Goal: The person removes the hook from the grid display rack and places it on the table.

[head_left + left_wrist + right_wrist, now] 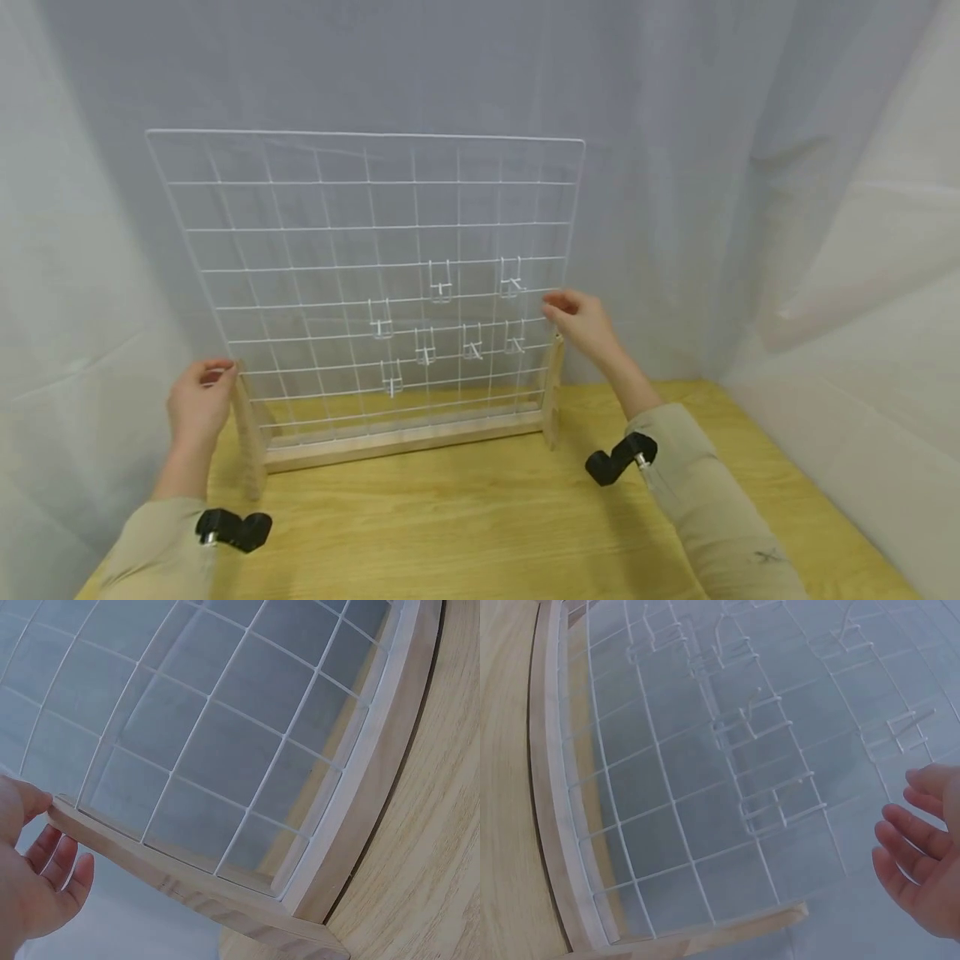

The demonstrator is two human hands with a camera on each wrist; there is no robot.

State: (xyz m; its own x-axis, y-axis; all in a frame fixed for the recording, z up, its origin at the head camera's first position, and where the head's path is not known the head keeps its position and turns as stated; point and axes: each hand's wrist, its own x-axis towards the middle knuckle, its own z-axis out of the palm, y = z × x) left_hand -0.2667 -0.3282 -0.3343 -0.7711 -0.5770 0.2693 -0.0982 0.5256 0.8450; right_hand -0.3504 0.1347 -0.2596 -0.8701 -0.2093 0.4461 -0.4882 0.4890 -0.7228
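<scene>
A white wire grid panel (367,133) stands upright in a wooden stand (405,439). My left hand (197,408) pinches the top of the stand's left post (247,442); the left wrist view shows the thumb and a fingertip at the post end (67,812). Beside the grid's right edge, above the right post (552,392), is my right hand (588,325). Its fingers (904,829) are relaxed and gently bent, with nothing between them. Several white wire hooks (440,292) hang on the grid's middle and right part, also visible in the right wrist view.
The stand sits on a yellow wood-grain table (465,517). A pale grey curtain (660,208) hangs close behind the grid, and whitish sheets (862,333) close off both sides. Each sleeve carries a black wrist mount (621,458).
</scene>
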